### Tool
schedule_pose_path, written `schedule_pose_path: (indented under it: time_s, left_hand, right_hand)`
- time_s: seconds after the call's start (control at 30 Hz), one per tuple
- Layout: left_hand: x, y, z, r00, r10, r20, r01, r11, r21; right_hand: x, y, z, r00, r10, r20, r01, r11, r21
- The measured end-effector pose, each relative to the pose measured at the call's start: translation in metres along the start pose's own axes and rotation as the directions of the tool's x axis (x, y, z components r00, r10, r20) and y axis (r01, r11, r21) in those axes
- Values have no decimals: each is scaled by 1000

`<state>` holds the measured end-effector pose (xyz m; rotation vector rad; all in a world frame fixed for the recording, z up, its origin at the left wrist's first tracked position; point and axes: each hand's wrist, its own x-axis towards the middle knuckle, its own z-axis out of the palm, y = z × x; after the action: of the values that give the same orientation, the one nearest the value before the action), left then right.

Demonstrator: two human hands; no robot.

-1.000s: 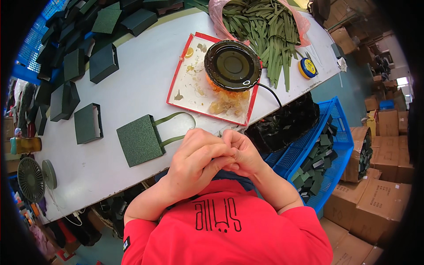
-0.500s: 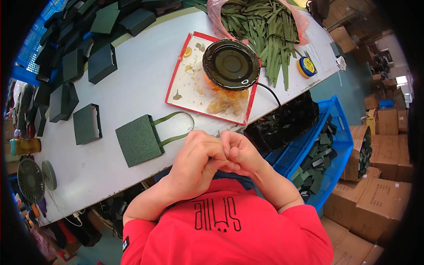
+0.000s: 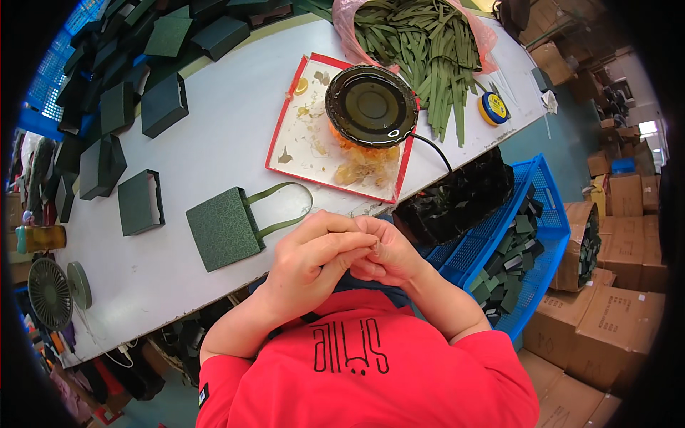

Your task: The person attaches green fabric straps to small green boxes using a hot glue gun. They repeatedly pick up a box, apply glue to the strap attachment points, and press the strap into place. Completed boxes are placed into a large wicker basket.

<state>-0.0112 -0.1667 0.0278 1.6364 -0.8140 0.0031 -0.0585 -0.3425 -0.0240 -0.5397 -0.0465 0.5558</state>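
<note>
hands: left hand (image 3: 310, 260) and right hand (image 3: 385, 253) curl tight together at centre, pinching something tiny, can't tell what | nearest: green gift bag (image 3: 225, 228) flat on white counter (image 3: 214, 135), looks light and stiff, grab its soft ribbon handle (image 3: 282, 207) | right: brown cardboard boxes (image 3: 614, 314), blue crate (image 3: 535, 228)

I see the handled box (image 3: 227, 227) on the table (image 3: 214, 143), left of the tray (image 3: 300, 143). The round pot (image 3: 371, 107) sits on that tray (ribbon strips (image 3: 428, 50) behind it); the crate (image 3: 542, 214) lies right.
</note>
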Motion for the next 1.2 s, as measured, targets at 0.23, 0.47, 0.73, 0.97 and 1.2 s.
schedule_pose_path:
  time_s: [0.23, 0.47, 0.73, 0.97, 1.2]
  left_hand:
    - [6, 1, -7, 979, 195, 67, -206, 926, 317]
    - [6, 1, 3, 986, 162, 31, -163, 923, 349]
    - [-17, -8, -3, 817, 24, 575, -190, 954, 231]
    - [-33, -12, -41, 904, -11, 428, -169, 910, 379]
    - [-4, 3, -91, 980, -197, 0, 113, 563, 819]
  right_hand:
    - [-4, 0, 1, 996, -12, -84, 8, 999, -43]
    - [-25, -45, 17, 942, 114, -315, -291, 742, -603]
    - [-41, -147, -31, 474, -865, 166, -533, -432, -727]
    - [-1, -175, -63, 661, -673, 332, -267, -625, -733]
    - [33, -198, -75, 810, -502, 303, -220, -740, -635]
